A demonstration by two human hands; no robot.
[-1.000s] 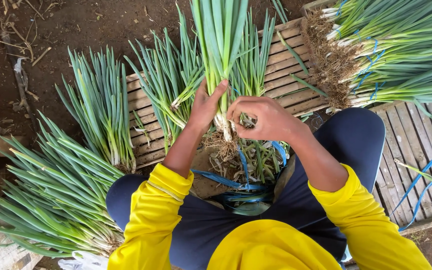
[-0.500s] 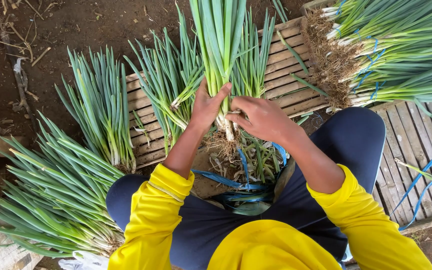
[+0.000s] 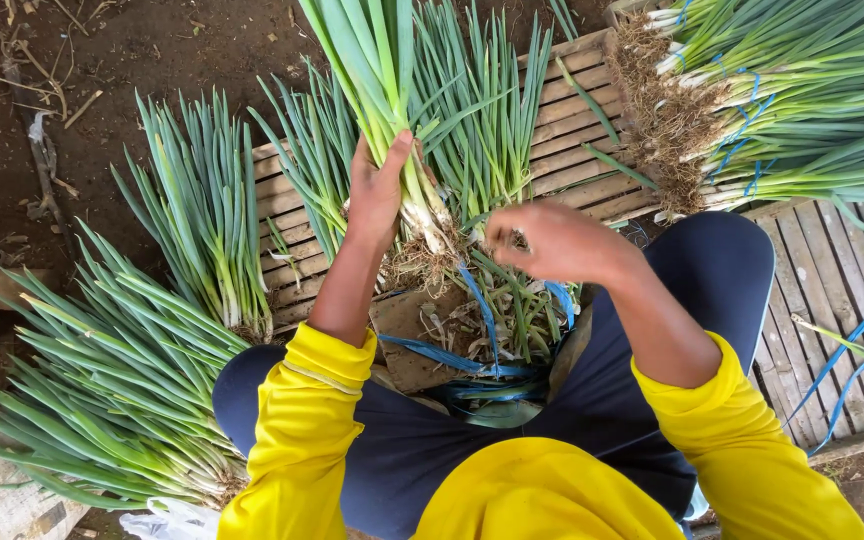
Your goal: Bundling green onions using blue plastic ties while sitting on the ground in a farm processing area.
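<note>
Left hand [image 3: 377, 195] wrapped around the pale lower stalks of an upright bunch of long green spring onions with white bases and tangled brown roots [image 3: 392, 110], fingers closed on it, thumb up along the stalks. Bunch held upright over the lap, roots hanging just below the grip, leaves fanning up past the top edge of the view.

Right hand [image 3: 552, 240] curled loosely just beside the bunch's roots, fingertips pinched together on something small, possibly a scrap of root or skin; too small to tell for sure. Not touching the left hand.

Below both hands, a heap of trimmed green leaves and dry peelings [image 3: 497, 320] in the lap, crossed by a blue plastic strap [image 3: 472, 300] looping down toward the dark blue trousers [image 3: 712, 290]. Bright yellow long sleeves [image 3: 307, 420] on both arms.

Behind the hands, a weathered slatted wooden pallet [image 3: 577, 110] on the dirt floor, carrying more loose spring onions [image 3: 482, 120]. At upper right, a stack of spring onion bundles tied with blue strap [image 3: 792, 100], roots turned toward the middle. At left, a small fan of spring onions [image 3: 202, 210] leaning on the pallet edge, and a larger pile of spring onions [image 3: 102, 390] lying on the ground near the left knee. More blue strap [image 3: 852, 350] trailing over the slats at right.
</note>
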